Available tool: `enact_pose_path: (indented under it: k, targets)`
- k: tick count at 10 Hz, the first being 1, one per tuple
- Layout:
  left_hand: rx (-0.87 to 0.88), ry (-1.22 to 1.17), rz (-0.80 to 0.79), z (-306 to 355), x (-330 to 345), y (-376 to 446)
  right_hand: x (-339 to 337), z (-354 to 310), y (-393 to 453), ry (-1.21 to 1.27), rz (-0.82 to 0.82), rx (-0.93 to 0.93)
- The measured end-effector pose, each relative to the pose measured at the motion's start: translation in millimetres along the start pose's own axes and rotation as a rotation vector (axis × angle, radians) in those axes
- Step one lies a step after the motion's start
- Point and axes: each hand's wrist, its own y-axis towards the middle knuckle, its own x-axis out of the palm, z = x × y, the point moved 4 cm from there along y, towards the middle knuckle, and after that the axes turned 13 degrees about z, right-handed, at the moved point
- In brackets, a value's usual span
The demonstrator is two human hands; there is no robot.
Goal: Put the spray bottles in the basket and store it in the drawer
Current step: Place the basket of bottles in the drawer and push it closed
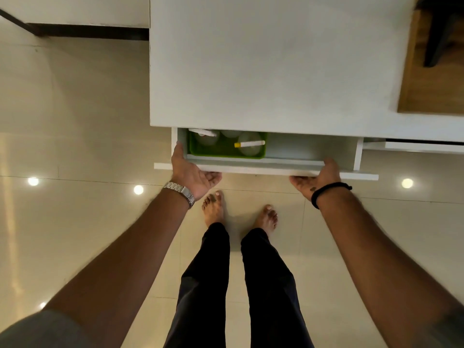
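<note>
A white drawer (301, 149) stands partly pulled out from under the white tabletop (263, 71). In its left part sits a green basket (226, 154) holding clear spray bottles (248, 146), one with a white and yellow nozzle; the tabletop hides the basket's back part. My left hand (190, 172) grips the drawer's front panel (263, 169) at its left end, thumb on top, fingers underneath. My right hand (316, 177) grips the same panel toward its right end in the same way.
A second drawer (414, 146) to the right shows slightly ajar. A wooden surface (426, 84) with a dark object lies at the back right. My bare feet (238, 212) stand on glossy beige floor tiles just in front of the drawer.
</note>
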Motion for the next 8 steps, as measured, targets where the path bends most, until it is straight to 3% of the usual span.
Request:
enact_pose_path:
  k: [6,8]
  targets:
    - [0.192,-0.020,-0.120,59.1,42.8,-6.8,56.6,-46.8,-29.6,0.018,-0.177,-0.197]
    - [0.466,0.652,0.035,46.6,26.9,-9.8,41.0,-17.9,-38.1,-0.524,-0.103,-0.417]
